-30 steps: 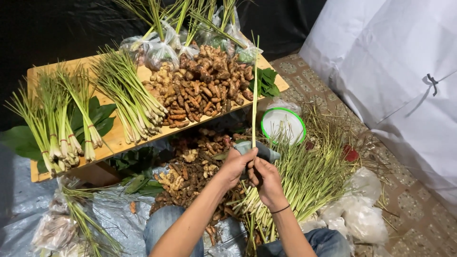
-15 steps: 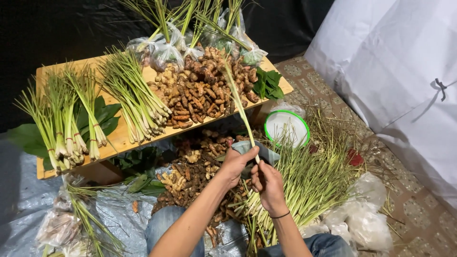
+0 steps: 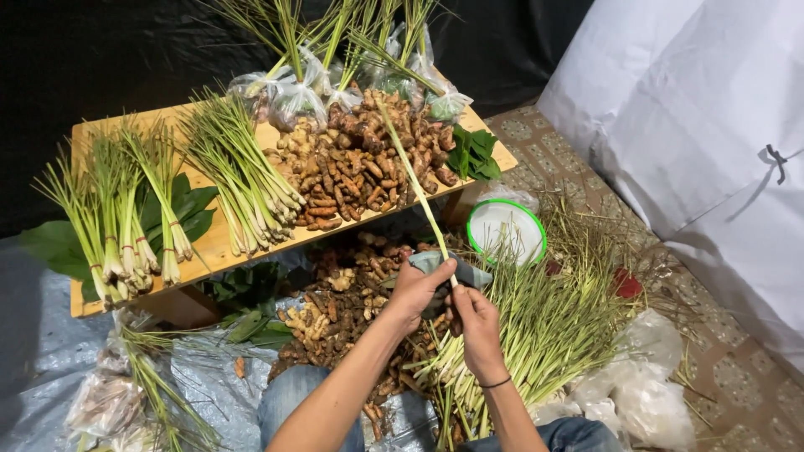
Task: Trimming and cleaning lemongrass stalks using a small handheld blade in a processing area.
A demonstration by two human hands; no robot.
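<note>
Both hands meet low in the middle of the view; the left hand (image 3: 416,289) closes around a grey-blue cloth (image 3: 435,266) with its fingers curled over the fabric, and the right hand (image 3: 475,322) sits just beside it, fingers wrapped around the pale base of a single lemongrass stalk (image 3: 414,180); the stalk rises slanted up and to the left, thin and pale green, its tip crossing in front of the root heap on the worktop (image 3: 218,243); that worktop is bare light wood, tilted across the frame; on it lies a knobbly brown pile of ginger-like roots (image 3: 360,163), rough and finger-shaped; left of the pile sit tied bundles of lemongrass (image 3: 239,176) with white bulbs and long green blades, and further left more bundles (image 3: 126,218) rest on broad dark leaves; at the back edge stand clear plastic bags (image 3: 289,96), crinkled and knotted around green stems; a bunch of flat green leaves (image 3: 473,155) lies at the right corner; below the worktop, a second heap of brown roots (image 3: 347,301) spreads over the ground close to the left forearm; right of the hands lies a loose, untied mass of lemongrass (image 3: 553,322), thick and tangled; a round white bowl with a green rim (image 3: 505,230) sits just behind it; crumpled clear bags (image 3: 636,385) lie at the lower right; a blue-grey tarp (image 3: 50,360) covers the ground at left.
</note>
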